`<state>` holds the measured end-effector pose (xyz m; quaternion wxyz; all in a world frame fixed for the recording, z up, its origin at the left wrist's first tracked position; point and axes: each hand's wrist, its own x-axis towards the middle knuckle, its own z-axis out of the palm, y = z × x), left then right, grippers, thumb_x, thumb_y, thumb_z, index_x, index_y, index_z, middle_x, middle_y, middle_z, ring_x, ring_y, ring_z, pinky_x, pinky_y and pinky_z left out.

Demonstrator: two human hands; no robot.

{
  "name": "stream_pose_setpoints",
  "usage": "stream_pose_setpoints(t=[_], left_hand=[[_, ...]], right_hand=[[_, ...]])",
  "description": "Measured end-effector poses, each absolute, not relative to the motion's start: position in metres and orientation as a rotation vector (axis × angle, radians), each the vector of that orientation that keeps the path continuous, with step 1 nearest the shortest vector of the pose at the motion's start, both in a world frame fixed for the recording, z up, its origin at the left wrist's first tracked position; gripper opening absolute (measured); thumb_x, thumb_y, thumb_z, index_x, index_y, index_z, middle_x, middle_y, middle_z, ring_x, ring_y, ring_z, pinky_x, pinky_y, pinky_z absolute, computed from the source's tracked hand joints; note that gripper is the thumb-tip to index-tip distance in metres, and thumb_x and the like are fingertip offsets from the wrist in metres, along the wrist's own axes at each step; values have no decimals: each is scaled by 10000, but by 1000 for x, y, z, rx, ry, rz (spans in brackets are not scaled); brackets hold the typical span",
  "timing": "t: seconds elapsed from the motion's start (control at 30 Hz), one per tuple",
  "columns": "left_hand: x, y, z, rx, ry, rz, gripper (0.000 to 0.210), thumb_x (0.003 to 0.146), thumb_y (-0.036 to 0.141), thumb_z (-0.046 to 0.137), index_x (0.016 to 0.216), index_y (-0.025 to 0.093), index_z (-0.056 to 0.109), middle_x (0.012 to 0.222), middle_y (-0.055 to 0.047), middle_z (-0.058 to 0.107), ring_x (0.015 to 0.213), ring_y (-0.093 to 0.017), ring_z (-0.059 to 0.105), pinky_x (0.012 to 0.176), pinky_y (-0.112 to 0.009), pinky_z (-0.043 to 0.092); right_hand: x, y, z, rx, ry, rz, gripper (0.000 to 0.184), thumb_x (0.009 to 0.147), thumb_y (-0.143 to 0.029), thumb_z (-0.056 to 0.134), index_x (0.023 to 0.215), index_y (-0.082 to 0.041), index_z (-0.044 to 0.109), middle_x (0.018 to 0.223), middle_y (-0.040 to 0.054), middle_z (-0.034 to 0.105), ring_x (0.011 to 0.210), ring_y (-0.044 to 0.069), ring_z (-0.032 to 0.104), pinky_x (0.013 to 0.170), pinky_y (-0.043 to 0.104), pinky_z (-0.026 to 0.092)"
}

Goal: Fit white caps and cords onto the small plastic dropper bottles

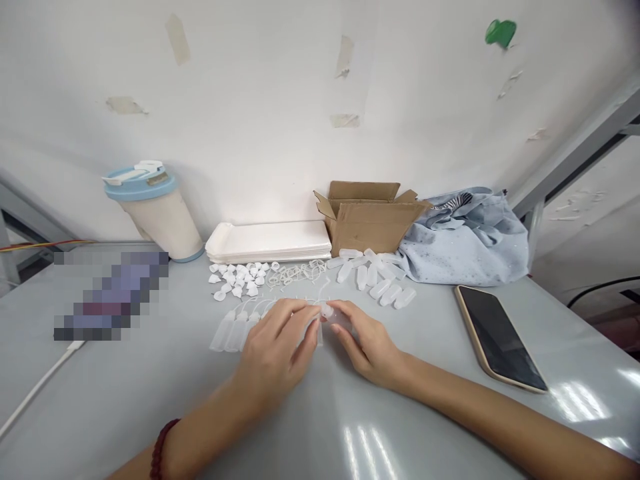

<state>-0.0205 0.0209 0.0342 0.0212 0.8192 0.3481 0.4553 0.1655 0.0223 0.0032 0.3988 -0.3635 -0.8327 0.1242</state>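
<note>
My left hand [280,343] and my right hand [367,340] meet over the middle of the table. The right fingers are closed around a small translucent plastic bottle [336,315], mostly hidden by them. At its white neck end, my left thumb and fingers pinch, and a thin pale strand [324,288] sticks up there. Beside and partly behind my left hand lies a row of similar bottles [231,333] with thin strands at their tops. Farther back are several white caps [239,279], a pile of pale strands [299,273] and loose translucent bottles [373,273].
Along the wall stand a tilted blue-lidded cup [155,210], a stack of white envelope-like packets [270,241], an open cardboard box [373,227] and light-blue cloth [465,247]. A phone [500,340] lies at right. A blurred-out device [110,297] with a white cable [40,387] lies left.
</note>
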Motion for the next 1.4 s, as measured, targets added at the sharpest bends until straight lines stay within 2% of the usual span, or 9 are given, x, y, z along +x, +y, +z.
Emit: stream_pose_setpoints(t=[0.2,0.33,0.43,0.63,0.73,0.83,1.03,1.2,1.4], left_hand=[[-18,23,30,2921,943,1245,287,862,134,544,1149,130,539,1182,-156,599,1119,-278,527,879,-432,495],[-14,20,29,3020,968,1108,304,858,164,546,1161,139,560,1260,-184,562,1153,-328,502,856,-476,484],[-11,17,28,3016,996,1063,323,851,182,559,1170,127,563,1290,-204,544,1160,-362,492,847,-503,473],[-5,18,27,2961,1109,1092,318,871,223,558,1165,110,520,1249,-193,582,1149,-347,514,847,-491,475],[-2,20,27,2912,1166,1162,263,876,237,548,1114,129,517,1176,-179,621,1104,-335,544,817,-482,488],[0,21,26,2868,1164,1236,253,851,161,528,1102,131,510,1094,-157,650,1043,-319,570,792,-465,490],[-1,22,23,2779,1197,1073,354,810,109,540,1151,154,457,1159,-119,628,1097,-329,532,854,-488,450],[-5,25,17,2700,1306,789,473,787,141,594,1211,188,389,1183,-108,607,1180,-337,482,897,-516,418],[-6,25,13,2638,1347,664,403,803,178,576,1171,202,413,1187,-117,593,1210,-324,461,910,-521,404]], right_hand=[[165,22,6,-996,-1947,448,310,933,-185,423,1243,-202,414,1080,111,651,936,195,669,786,327,569],[164,22,8,-1027,-1808,701,267,952,-212,405,1219,-209,393,1093,108,658,977,195,676,788,329,572],[163,22,9,-1103,-1725,795,247,957,-259,407,1197,-211,376,1111,115,655,918,192,696,700,304,578],[161,21,11,-1195,-1662,869,232,940,-337,440,1126,-203,405,1068,106,654,773,174,703,551,260,532],[160,19,11,-1167,-1665,910,208,929,-338,472,1084,-208,426,864,41,662,707,164,692,535,251,515],[159,17,11,-1133,-1670,942,180,922,-308,481,1063,-212,422,708,-15,618,624,147,665,499,234,482],[158,21,14,-1231,-1702,757,125,916,-278,466,996,-196,516,896,43,625,706,138,597,553,244,466],[160,26,14,-1303,-1767,662,143,895,-179,456,898,-180,599,877,41,585,696,132,512,607,259,433],[160,27,11,-1315,-1806,713,168,858,-121,468,906,-176,619,880,43,603,662,130,505,590,262,412]])
